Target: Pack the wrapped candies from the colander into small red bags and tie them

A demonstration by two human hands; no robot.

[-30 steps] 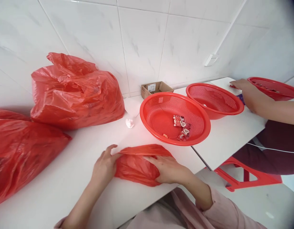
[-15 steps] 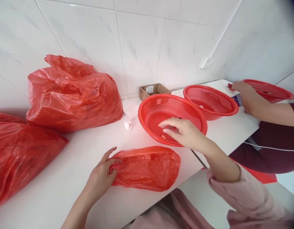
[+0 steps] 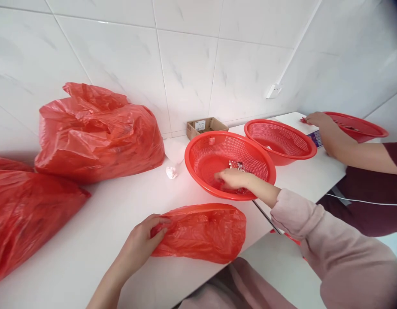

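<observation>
My left hand (image 3: 143,236) rests at the left end of a flat red plastic bag (image 3: 201,234), with its fingers and thumb curled round the bag's edge. Inside a red perforated plastic basket (image 3: 201,184), my right hand (image 3: 233,178) reaches low with its fingers downward. Motion smears those fingertips, so whether they grip anything is unclear. Beside and under this hand lie small red-and-white packets (image 3: 236,165), too small to identify.
Large filled red bags (image 3: 98,137) stand at left. A crumpled white tissue (image 3: 171,172) and a small cardboard box (image 3: 207,126) lie near the basket. To the right are a second red basket (image 3: 278,135) and a co-worker's hand (image 3: 319,120) beside a third (image 3: 359,124).
My right hand has gone down into the basket, uncovering the packets. My left hand's raised finger has come down onto the bag's edge. The co-worker's hand has shifted slightly left.
</observation>
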